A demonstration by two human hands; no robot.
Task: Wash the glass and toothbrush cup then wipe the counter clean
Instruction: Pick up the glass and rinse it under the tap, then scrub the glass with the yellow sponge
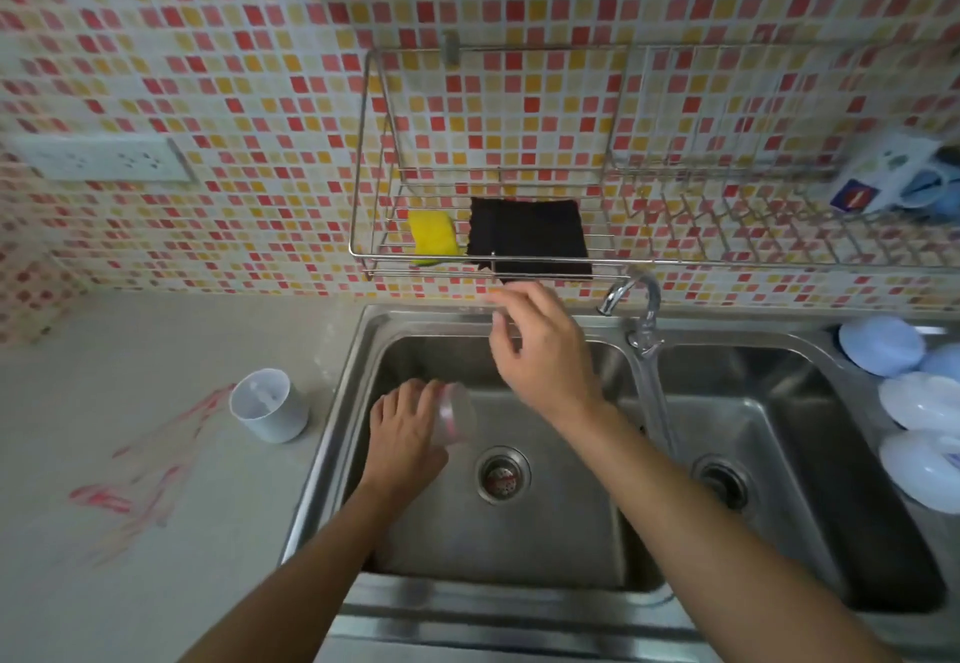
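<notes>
Left hand (402, 433) has its grip wrapped around the clear glass (457, 419), holding it tipped on its side down in the left basin of the double steel sink (332, 402), a bit up-left of the drain strainer (503, 474). Right hand (545, 350) is up near the back rim of that basin, fingers loosely spread and holding nothing, just below the black cloth (530, 241) draped over the front rail of the wire rack (363, 153) on the mosaic wall. A yellow sponge (432, 238) sits in the rack just left of the cloth. The white toothbrush cup (267, 405) stands upright on the table just beside the sink's left edge, next to red smears (130, 480) spread over the table. Faucet (636, 309) stands on the divider between the basins. Overturned white and pale blue bowls (914, 392) crowd the sink's right edge. A white box (883, 176) on the rack's far right has a blue-and-red label, too blurry to read.
</notes>
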